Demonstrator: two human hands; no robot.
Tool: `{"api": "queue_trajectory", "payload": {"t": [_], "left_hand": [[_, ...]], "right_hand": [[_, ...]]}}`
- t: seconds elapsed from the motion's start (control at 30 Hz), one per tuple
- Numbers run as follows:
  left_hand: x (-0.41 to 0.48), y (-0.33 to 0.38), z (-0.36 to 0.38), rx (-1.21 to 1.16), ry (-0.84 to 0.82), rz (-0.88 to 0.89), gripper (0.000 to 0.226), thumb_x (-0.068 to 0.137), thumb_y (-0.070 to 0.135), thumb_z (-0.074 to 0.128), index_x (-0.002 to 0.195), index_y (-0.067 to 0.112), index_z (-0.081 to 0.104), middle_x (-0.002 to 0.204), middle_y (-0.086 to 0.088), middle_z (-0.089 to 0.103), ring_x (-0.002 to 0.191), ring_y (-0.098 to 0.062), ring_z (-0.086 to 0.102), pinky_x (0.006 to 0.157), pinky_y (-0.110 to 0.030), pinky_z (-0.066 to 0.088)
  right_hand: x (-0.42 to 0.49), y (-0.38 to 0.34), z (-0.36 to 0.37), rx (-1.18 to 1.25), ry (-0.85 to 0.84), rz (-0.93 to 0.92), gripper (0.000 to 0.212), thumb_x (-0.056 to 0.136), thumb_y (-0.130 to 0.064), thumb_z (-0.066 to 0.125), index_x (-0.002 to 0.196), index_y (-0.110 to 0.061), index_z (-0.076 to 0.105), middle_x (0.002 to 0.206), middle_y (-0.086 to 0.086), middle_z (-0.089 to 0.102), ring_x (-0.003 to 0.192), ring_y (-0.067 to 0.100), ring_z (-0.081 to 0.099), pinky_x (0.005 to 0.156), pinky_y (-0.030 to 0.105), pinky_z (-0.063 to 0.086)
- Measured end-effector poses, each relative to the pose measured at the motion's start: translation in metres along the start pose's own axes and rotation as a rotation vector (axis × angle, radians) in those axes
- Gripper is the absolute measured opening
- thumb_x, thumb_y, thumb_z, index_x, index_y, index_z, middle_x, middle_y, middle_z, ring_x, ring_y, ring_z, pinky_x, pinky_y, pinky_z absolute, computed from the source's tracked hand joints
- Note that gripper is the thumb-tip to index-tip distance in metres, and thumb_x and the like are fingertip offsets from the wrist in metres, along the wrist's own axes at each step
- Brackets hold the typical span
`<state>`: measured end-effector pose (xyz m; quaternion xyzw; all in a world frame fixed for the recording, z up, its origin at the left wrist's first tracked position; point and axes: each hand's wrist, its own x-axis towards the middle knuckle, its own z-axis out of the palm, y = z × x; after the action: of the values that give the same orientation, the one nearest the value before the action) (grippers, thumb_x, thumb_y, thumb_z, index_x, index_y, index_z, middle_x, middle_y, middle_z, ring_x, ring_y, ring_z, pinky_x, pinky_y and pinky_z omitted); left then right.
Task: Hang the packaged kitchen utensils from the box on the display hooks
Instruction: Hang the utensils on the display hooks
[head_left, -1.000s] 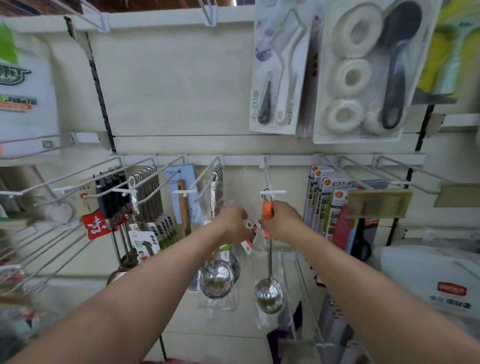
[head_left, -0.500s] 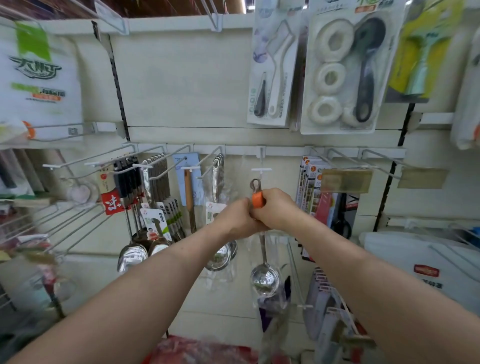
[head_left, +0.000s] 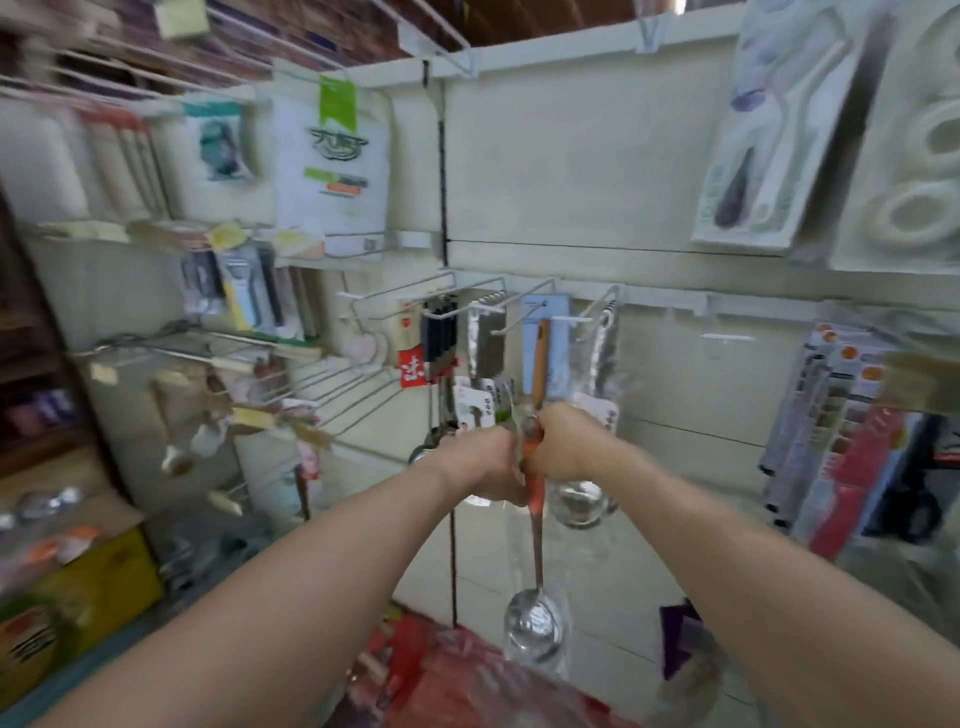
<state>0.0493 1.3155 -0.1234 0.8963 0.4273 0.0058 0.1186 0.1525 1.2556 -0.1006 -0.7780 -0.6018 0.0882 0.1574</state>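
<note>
As left hand (head_left: 485, 470) and right hand (head_left: 569, 441) grip it, ladle (head_left: 537, 545) near-vertical, bowl down.

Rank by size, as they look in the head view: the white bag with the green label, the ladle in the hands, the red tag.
1. The white bag: largest area.
2. The ladle: longer than the bag is tall, but thin, and nearer the camera, so this rank is unsure.
3. The red tag: clearly smallest.
</note>
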Motion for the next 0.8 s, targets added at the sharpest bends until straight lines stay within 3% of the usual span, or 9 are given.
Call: {"api": "queue_trajectory", "payload": {"t": [0.1,0.2,0.33,0.47,0.53,0.63,0.73,0.8], "left_hand": [[-0.01,-0.037,-0.005,0.165,0.051,-0.129,0.014,0.078,0.027,0.067,0.086,0.021,0.057,0.081,0.002,0.057,0.081,-0.021,0.055,0.066,-0.03,0.041],[-0.023,-0.076,-0.008,0.181,0.07,-0.244,0.02,0.078,0.015,0.065,0.071,0.02,0.047,0.073,0.002,0.054,0.085,-0.024,0.06,0.066,-0.03,0.04],[-0.042,-0.137,-0.01,0.189,0.109,-0.331,0.011,0.092,0.028,0.053,0.089,0.018,0.052,0.108,-0.007,0.064,0.096,-0.026,0.059,0.076,-0.033,0.043],[-0.062,-0.206,-0.008,0.22,0.074,-0.466,0.048,0.092,0.04,0.051,0.131,0.013,0.045,0.119,-0.002,0.06,0.109,-0.026,0.058,0.081,-0.036,0.042],[-0.076,-0.24,-0.01,0.234,0.053,-0.513,0.036,0.092,0.035,0.053,0.121,0.015,0.049,0.115,-0.002,0.062,0.107,-0.026,0.058,0.088,-0.04,0.041],[-0.1,-0.287,-0.017,0.228,0.037,-0.563,0.007,0.091,0.023,0.053,0.097,0.02,0.051,0.101,-0.001,0.06,0.105,-0.025,0.057,0.087,-0.04,0.038],[-0.119,-0.338,-0.024,0.255,0.032,-0.632,0.008,0.086,0.012,0.054,0.093,0.018,0.056,0.078,0.003,0.05,0.09,-0.023,0.056,0.077,-0.037,0.034],[-0.132,-0.372,-0.029,0.278,0.036,-0.666,0.009,0.086,0.011,0.055,0.092,0.018,0.056,0.075,0.003,0.048,0.084,-0.022,0.053,0.076,-0.037,0.034]], "right_hand": [[0.019,-0.031,0.019,-0.086,-0.071,-0.096,0.014,0.083,-0.014,0.058,0.069,-0.013,0.059,0.07,0.003,0.058,0.075,0.025,0.061,0.057,0.028,0.043],[0.034,-0.066,0.039,-0.173,-0.091,-0.199,0.014,0.086,-0.014,0.056,0.087,-0.013,0.069,0.09,0.008,0.065,0.084,0.025,0.06,0.066,0.027,0.045],[0.053,-0.117,0.072,-0.177,-0.083,-0.311,0.019,0.089,-0.019,0.058,0.101,-0.011,0.071,0.103,0.009,0.068,0.098,0.026,0.063,0.078,0.029,0.05],[0.071,-0.175,0.1,-0.175,-0.104,-0.435,0.022,0.088,-0.019,0.059,0.104,-0.012,0.073,0.107,0.007,0.068,0.101,0.025,0.062,0.08,0.028,0.049],[0.078,-0.207,0.114,-0.197,-0.13,-0.515,0.024,0.089,-0.019,0.057,0.106,-0.013,0.072,0.11,0.008,0.066,0.104,0.026,0.061,0.081,0.029,0.048],[0.089,-0.258,0.138,-0.189,-0.175,-0.58,0.022,0.089,-0.017,0.056,0.1,-0.012,0.074,0.103,0.007,0.068,0.095,0.023,0.063,0.067,0.025,0.046],[0.099,-0.311,0.163,-0.164,-0.217,-0.633,0.017,0.089,-0.013,0.055,0.089,-0.006,0.07,0.084,0.007,0.06,0.08,0.022,0.057,0.051,0.022,0.034],[0.107,-0.345,0.178,-0.163,-0.232,-0.675,0.017,0.088,-0.013,0.055,0.075,-0.009,0.066,0.076,0.006,0.055,0.075,0.021,0.054,0.047,0.021,0.028]]}}
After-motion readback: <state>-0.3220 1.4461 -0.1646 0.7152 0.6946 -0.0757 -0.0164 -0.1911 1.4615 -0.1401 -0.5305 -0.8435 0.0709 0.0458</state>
